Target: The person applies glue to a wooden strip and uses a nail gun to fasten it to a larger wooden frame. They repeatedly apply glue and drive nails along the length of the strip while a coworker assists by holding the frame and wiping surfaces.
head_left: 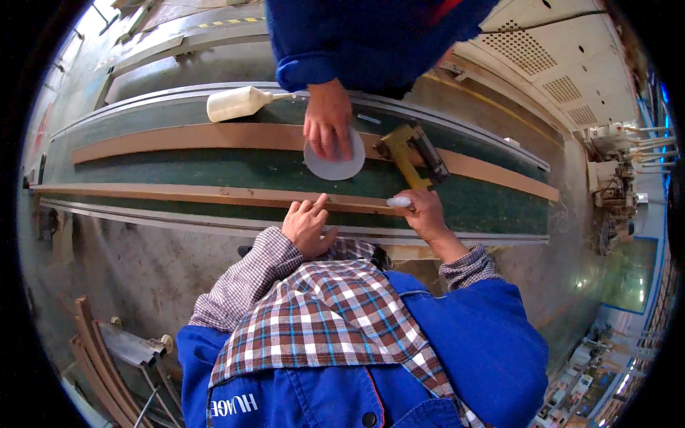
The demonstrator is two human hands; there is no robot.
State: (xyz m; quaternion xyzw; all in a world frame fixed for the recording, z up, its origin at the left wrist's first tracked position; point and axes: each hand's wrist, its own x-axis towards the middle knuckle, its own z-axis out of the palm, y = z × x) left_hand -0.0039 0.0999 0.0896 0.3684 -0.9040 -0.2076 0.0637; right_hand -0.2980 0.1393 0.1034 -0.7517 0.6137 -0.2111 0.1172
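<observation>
My left hand [308,227] lies on the near wooden strip [214,194], its fingers spread and nothing in its grasp. The strip runs lengthwise along the near side of the green-topped table. At the strip's right end, my right hand [427,220] pinches a small whitish object [399,202], whose kind I cannot make out. Just beyond my right hand lies a yellow and black nail gun [410,158]. Across from me, a co-worker's hand [329,125] reaches down over a round pale dish [335,170], hiding part of it.
A wider, curved wooden board [185,138] lies along the far side of the green table [235,167], under the dish. Behind it rests a cream squeeze bottle [237,104] on its side. Metal rails [171,225] edge the table. Wooden strips [100,357] stand at lower left.
</observation>
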